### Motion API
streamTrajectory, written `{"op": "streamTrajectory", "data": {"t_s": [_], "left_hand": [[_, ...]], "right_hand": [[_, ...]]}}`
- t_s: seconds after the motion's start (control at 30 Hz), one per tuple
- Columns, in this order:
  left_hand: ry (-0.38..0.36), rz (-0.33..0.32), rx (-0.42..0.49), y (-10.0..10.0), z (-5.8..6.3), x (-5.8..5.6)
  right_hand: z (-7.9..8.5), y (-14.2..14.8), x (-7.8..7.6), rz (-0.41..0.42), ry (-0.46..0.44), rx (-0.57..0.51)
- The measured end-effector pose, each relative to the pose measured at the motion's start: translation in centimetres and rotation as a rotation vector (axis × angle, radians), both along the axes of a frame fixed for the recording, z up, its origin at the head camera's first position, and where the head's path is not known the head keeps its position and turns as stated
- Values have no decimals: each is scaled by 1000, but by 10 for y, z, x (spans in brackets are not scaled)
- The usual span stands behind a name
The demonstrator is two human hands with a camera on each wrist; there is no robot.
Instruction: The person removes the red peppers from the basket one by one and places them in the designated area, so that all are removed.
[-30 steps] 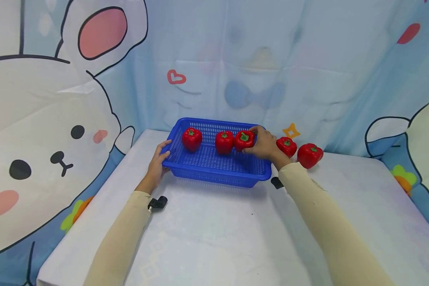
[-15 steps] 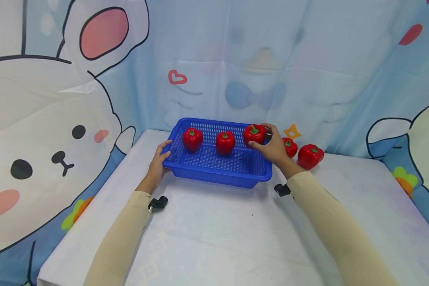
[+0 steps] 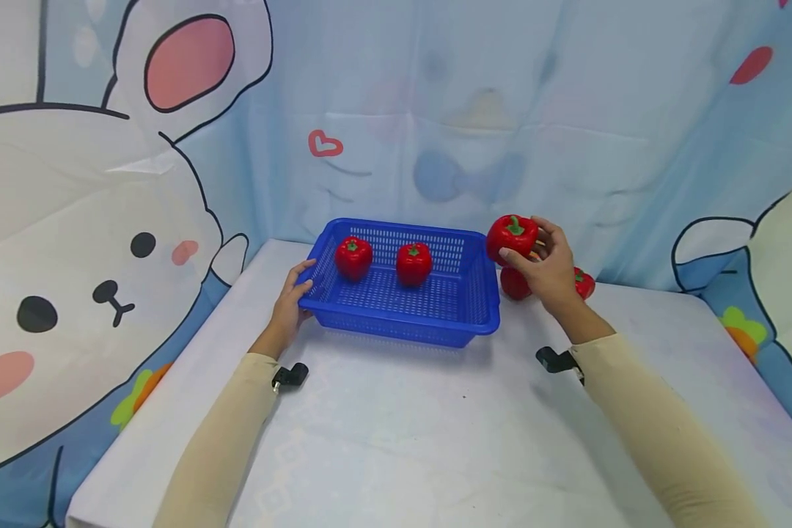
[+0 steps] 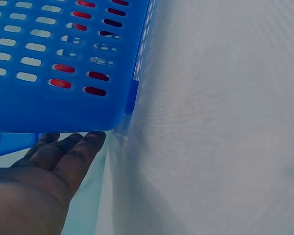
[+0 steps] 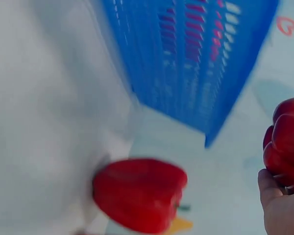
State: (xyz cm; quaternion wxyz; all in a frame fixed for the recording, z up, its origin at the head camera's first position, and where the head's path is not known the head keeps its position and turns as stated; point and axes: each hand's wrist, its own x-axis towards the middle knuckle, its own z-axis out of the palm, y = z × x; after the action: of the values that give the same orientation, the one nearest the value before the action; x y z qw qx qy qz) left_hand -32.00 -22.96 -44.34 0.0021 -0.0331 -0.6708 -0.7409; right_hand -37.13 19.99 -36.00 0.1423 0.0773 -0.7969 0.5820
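Note:
A blue plastic basket (image 3: pixel 396 326) stands on the table with two red bell peppers, one at its left (image 3: pixel 353 258) and another near its middle (image 3: pixel 413 265). My left hand (image 3: pixel 287 304) holds the basket's left end at the rim; in the left wrist view its fingers (image 4: pixel 73 156) meet the rim's edge. My right hand (image 3: pixel 551 268) grips a red bell pepper (image 3: pixel 511 233) with a green stem, raised just off the basket's right end. The same pepper (image 5: pixel 289 137) is cut off by the frame edge in the right wrist view.
Right of the basket, one red bell pepper (image 3: pixel 515 284) lies on the table, partly behind the held one. Another pepper (image 3: pixel 584 284) is half hidden by my right hand. A printed curtain (image 3: pixel 468 110) hangs behind the white table (image 3: pixel 396 433).
My right hand has lifted the bell pepper out of the basket and carried it rightward past the rim. My left hand and the basket have stayed in place.

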Motion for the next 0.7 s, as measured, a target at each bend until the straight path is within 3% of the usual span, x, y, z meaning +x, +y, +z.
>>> {"op": "streamTrajectory", "data": {"t_s": [0.27,0.53,0.7], "left_hand": [[0,-3,4,0,0,1],[27,-8,-1,1,1,5],[24,-5,4,2,1,4]], "right_hand": [[2,62,17,-203,-45,13],[-24,132,23,-440,-170,10],[-41,161,22,-500,-267,3]]}}
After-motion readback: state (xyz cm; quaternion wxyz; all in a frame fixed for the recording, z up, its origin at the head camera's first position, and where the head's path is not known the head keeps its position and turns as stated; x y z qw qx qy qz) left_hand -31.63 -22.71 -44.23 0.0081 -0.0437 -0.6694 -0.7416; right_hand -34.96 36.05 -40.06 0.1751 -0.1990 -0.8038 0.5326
